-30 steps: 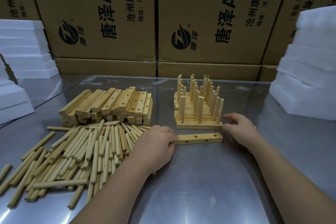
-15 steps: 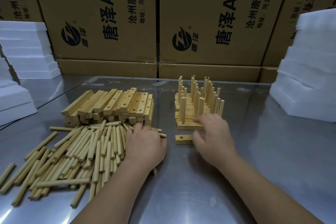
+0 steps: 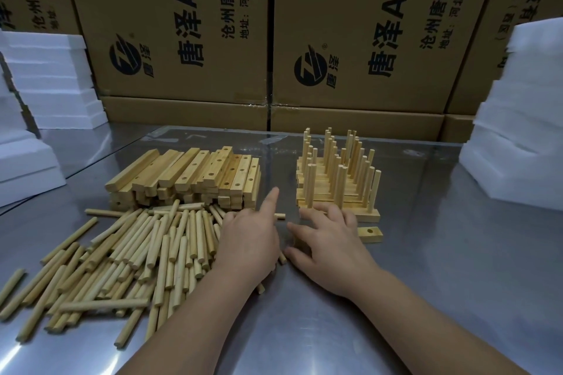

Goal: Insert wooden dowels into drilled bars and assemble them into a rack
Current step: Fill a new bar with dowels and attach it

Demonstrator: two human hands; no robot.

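Near edge: brushed steel table top (image 3: 304, 329), glare streaks at 7 o'clock. Two bare forearms come in from 6 o'clock.

Left hand (image 3: 248, 243): palm down on the right edge of the loose dowels (image 3: 122, 253), which lie flat in a wide scatter running off toward 8 and 9 o'clock. The index finger is straight and points to 12 o'clock, and the other fingers are tucked under. Dowel ends stick out from beneath the hand at 1 and at 5 o'clock. I can't tell whether the tucked fingers grip any of them or only lie on top.

Right hand (image 3: 332, 240): just beside the left, at its 3 o'clock, with a narrow strip of steel between them. It is palm down, fingers spread and fairly straight, clasping nothing. It covers most of a single drilled bar (image 3: 370, 234) lying flat on the steel. I see only the bar's right end, with one hole, at 3 o'clock of the hand. The fingertips reach the front edge of the rack (image 3: 335, 179).

Rack: 12 o'clock of the right hand. Bars are layered flat, with rows of dowels standing upright in them. Its front bar sits just behind the loose bar.

Stack of bars (image 3: 189, 176): 11 o'clock of the left hand, behind the dowels. It is several layers deep, with holes facing up on some bars.

Far: white foam blocks (image 3: 51, 79) are piled at 10 o'clock, with more at 2 o'clock. A wall of brown cartons (image 3: 350, 24) with black printed characters and a round logo closes off 12 o'clock.
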